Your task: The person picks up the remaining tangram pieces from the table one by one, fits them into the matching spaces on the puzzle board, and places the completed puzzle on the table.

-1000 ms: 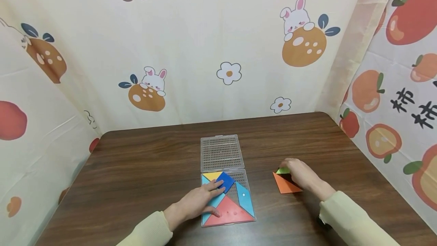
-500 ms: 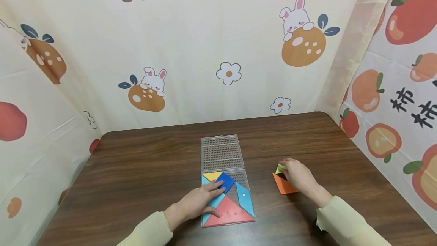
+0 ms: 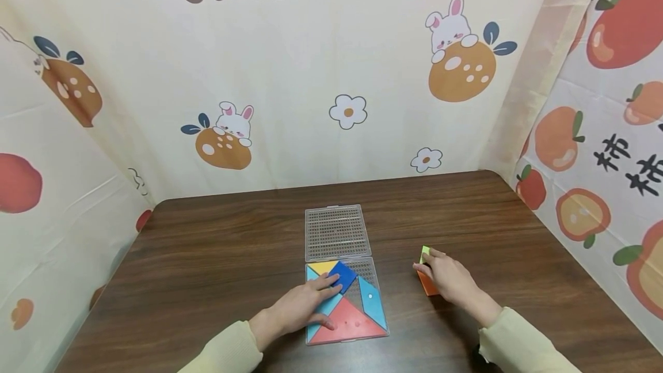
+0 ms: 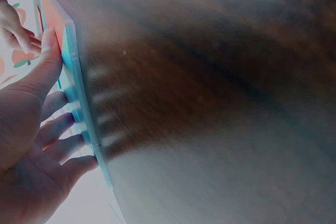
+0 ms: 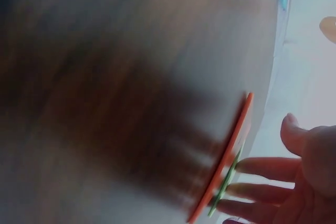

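Green piece [image 3: 425, 251] and orange piece [image 3: 427, 285] lie at the right of the tabletop [image 3: 223, 246], well apart from the unfolded plastic case [image 3: 336, 235]; whether the two overlap cannot be told. The right hand [image 3: 454, 282] reaches straight fingers onto the green piece, thumb held apart, pinching nothing, so a sideways push would probably just slide or spin that thin piece, or drag the orange one along. The left hand [image 3: 297, 305] rests with fingers spread on pieces in the near half of the case; an uneven press could nudge the blue square [image 3: 346, 274] askew, since bare gaps leave it room. The slanted light blue piece [image 3: 372, 304] could likewise drift left if bumped.
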Demonstrator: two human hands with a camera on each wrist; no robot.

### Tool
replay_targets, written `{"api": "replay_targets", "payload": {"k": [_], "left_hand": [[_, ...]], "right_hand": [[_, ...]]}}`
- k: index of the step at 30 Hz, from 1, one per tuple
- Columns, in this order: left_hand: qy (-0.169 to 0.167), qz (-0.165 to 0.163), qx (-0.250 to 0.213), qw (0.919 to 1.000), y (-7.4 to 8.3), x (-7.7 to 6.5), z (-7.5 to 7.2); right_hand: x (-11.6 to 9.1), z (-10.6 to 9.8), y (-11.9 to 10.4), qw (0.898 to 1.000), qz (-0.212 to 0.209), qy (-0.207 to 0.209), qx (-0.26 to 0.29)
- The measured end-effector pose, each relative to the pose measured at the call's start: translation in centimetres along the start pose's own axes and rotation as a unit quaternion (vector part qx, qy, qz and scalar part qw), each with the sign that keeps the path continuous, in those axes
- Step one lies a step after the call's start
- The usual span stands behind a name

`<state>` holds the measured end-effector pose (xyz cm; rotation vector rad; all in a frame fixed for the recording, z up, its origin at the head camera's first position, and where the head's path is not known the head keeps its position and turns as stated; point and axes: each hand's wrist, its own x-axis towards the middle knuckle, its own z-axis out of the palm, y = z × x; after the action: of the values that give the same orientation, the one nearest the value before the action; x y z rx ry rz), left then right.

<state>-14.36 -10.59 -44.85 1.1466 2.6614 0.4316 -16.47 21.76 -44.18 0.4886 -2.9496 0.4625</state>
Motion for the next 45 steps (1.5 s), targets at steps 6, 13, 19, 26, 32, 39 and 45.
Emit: {"api": "replay_targets", "payload": {"k": [6, 13, 19, 26, 32, 39, 45], "left_hand": [[0.004, 0.001, 0.000, 1.0000, 0.1, 0.0, -0.1], [0.002, -0.001, 0.000, 1.0000, 0.1, -0.1, -0.2], [-0.003, -0.005, -0.002, 1.0000, 0.0, -0.1, -0.2], [-0.007, -0.007, -0.006, 0.9999, 0.0, 0.0, -0.2], [-0.011, -0.010, -0.010, 0.9998, 0.1, 0.0, -0.2], [-0.005, -0.006, -0.008, 0.9999, 0.1, 0.0, -0.1], [0.001, 0.000, -0.005, 1.0000, 0.1, -0.1, 0.0]], "right_hand": [[0.6, 0.0, 1.2, 0.999, -0.017, -0.031, 0.041], [1.5, 0.0, 3.0, 0.995, -0.061, -0.057, 0.058], [2.4, -0.1, 4.2, 0.985, -0.135, -0.092, 0.052], [3.7, -0.1, 4.7, 0.975, -0.170, -0.115, 0.080], [4.0, 0.0, 4.4, 0.980, -0.158, -0.081, 0.088], [4.0, 0.3, 4.1, 0.991, -0.122, -0.029, 0.056], [4.1, 0.3, 3.8, 0.997, -0.058, 0.020, 0.051]]}}
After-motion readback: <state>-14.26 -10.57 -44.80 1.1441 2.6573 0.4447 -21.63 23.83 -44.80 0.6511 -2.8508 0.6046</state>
